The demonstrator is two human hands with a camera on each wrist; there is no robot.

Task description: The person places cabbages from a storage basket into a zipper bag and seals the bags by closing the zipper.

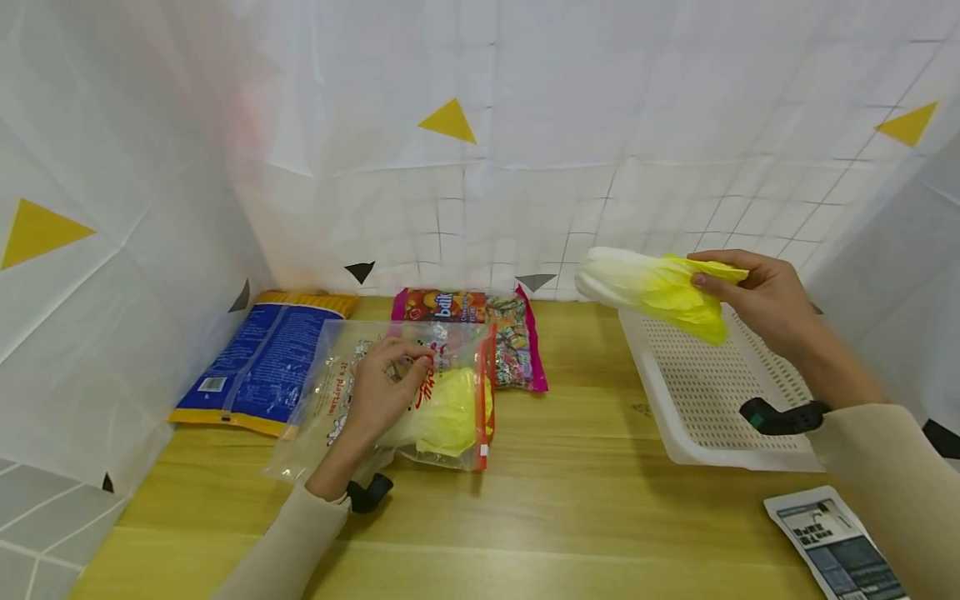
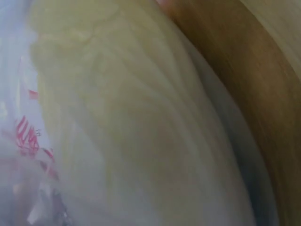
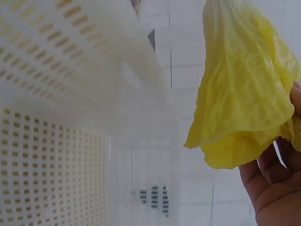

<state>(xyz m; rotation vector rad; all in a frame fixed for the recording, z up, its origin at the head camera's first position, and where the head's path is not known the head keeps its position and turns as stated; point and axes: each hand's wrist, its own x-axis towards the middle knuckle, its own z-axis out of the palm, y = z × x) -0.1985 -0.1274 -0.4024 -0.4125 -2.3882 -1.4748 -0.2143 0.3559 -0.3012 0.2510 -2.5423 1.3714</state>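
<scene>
Over the white basket, my right hand grips a napa cabbage leaf by its yellow, ruffled end. Its pale stalk end points left; the right wrist view shows the yellow leaf hanging from the fingers. My left hand pinches the film of a clear zip bag with a red zipper edge, thumb and forefinger together. Inside that bag lies another cabbage leaf. The left wrist view is filled by this leaf up close and blurred; the left fingertips are out of sight there.
Behind the bag lies a pink-edged candy packet. A blue and yellow packet leans at the back left. A white and dark pouch rests at the front right. White sheeting surrounds the wooden table.
</scene>
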